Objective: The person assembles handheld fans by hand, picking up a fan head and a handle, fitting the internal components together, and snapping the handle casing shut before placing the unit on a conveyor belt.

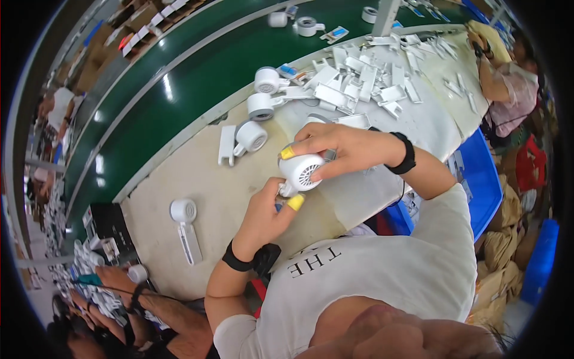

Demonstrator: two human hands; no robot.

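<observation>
Both my hands hold one white fan head (291,170), a rounded housing with a slotted round grille and a short neck. My right hand (354,145) wraps round the housing from the right, with its thumb near the grille. My left hand (262,210) grips low at the neck; its fingertips are partly hidden. Yellow covers show on a digit of each hand. Beyond them on the worktable (206,179) lie another fan head (251,136) with a grey rim and a white handle shell (226,143). To the left rests a white fan (189,242) with its handle attached.
Loose white handle shells (366,81) are heaped at the far right of the table. A green conveyor belt (179,78) curves behind. A blue bin (483,179) stands at my right. Co-workers sit at both sides; one co-worker's hand (116,279) reaches in at lower left.
</observation>
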